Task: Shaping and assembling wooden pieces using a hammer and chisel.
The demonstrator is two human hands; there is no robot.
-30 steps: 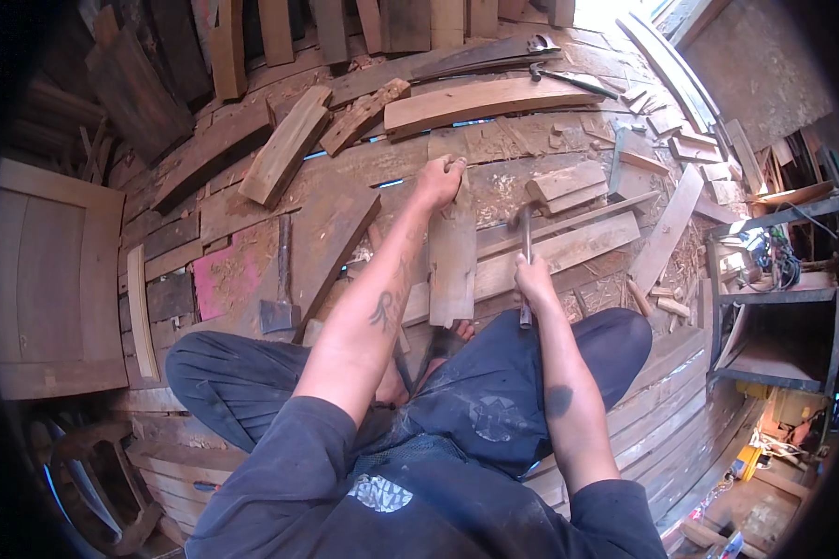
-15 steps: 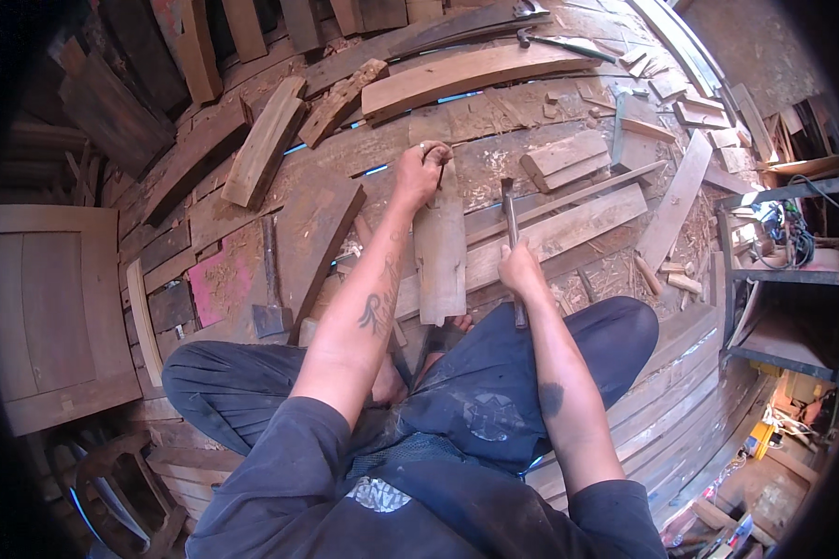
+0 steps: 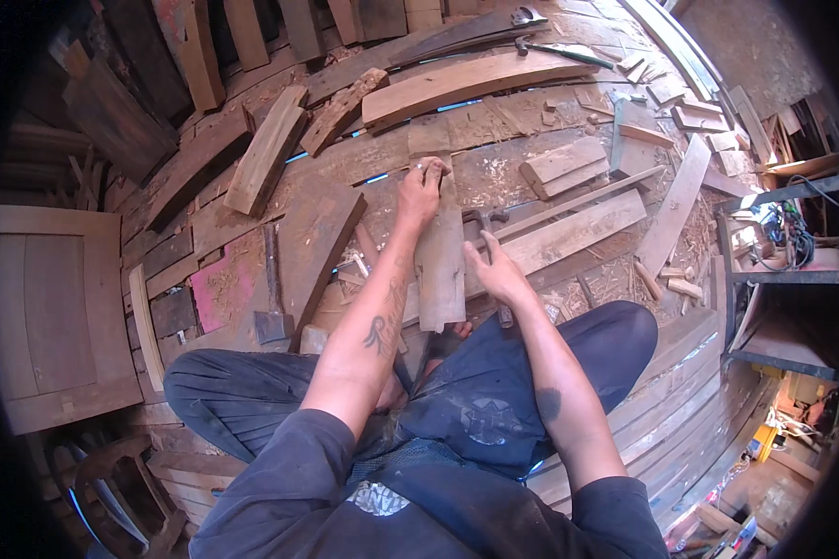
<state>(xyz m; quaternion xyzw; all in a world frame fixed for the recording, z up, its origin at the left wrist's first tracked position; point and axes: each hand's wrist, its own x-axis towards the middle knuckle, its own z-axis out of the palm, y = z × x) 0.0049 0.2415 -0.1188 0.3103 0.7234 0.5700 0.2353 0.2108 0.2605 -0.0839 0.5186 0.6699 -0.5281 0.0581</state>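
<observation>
Board (image 3: 441, 279) under curled left hand (image 3: 420, 194), hold unclear; right of board, hammer (image 3: 487, 216) beneath part-spread right hand (image 3: 500, 278), grip unclear.

wooden board (image 3: 441, 275): pale brown, flat, narrow, lower end stepped, dusty face; pose lengthwise up the frame, slightly tilted; at frame centre, upper part partly covered | hammer (image 3: 488, 217): dark head, handle mostly hidden, butt showing below; head toward the top of the frame; just right of the board, near centre
</observation>
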